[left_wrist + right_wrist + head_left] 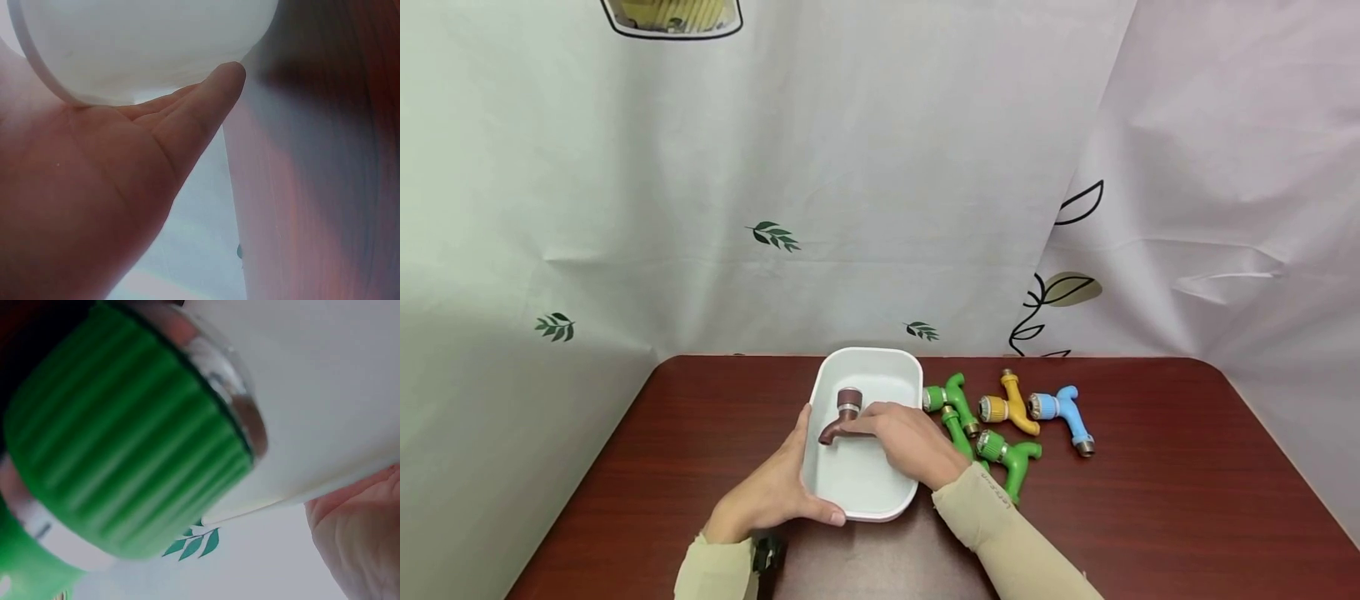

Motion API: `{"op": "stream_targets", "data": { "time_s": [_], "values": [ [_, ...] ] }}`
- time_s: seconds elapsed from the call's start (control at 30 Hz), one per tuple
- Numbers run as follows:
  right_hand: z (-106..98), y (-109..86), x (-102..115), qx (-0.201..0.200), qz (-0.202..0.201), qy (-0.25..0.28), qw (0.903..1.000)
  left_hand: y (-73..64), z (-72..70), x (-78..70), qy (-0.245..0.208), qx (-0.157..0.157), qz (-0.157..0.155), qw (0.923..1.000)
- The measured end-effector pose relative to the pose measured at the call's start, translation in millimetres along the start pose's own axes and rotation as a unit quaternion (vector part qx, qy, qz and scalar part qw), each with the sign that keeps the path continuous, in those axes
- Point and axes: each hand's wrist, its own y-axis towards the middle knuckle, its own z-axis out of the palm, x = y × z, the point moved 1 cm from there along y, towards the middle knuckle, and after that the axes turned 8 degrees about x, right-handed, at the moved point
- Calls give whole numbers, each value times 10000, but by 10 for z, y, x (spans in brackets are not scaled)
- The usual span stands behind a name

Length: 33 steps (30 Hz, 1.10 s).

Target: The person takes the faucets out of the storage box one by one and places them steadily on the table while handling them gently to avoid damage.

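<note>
A white plastic tray [865, 496] sits near the middle of the table. In it lies a brown tap [849, 398] with a ribbed knob and a metal collar. My right hand [910, 437] reaches over the tray's right side and pinches the tap's body, its fingers covering the inlet end. My left hand [775, 487] rests against the tray's near left corner, fingers straight along the left wall and thumb along the near rim. In the left wrist view, straight fingers [200, 119] lie along the tray's outer wall [156, 44].
Beside the tray on the right lie several green taps [1018, 458], partly behind my right forearm. Farther right are a yellow tap [1013, 400] and a blue tap [1063, 407]. A green knob [131, 431] fills much of the right wrist view. A white patterned curtain [865, 208] hangs behind the table [1187, 467].
</note>
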Motion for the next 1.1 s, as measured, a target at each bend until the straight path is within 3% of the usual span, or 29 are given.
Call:
{"op": "stream_targets", "data": {
  "time_s": [0.3, 0.6, 1.1],
  "values": [
    [-67, -56, 22, -170, 72, -187, 9997, 5, -1, 7, -44, -53, 88, 9999],
    [-125, -113, 40, -212, 137, -259, 9993, 5, -3, 17, -120, 43, -153, 9998],
    [-252, -263, 131, -552, -66, -641, 9964, -2, -2, 19, -133, -59, 132, 9998]
  ]
}}
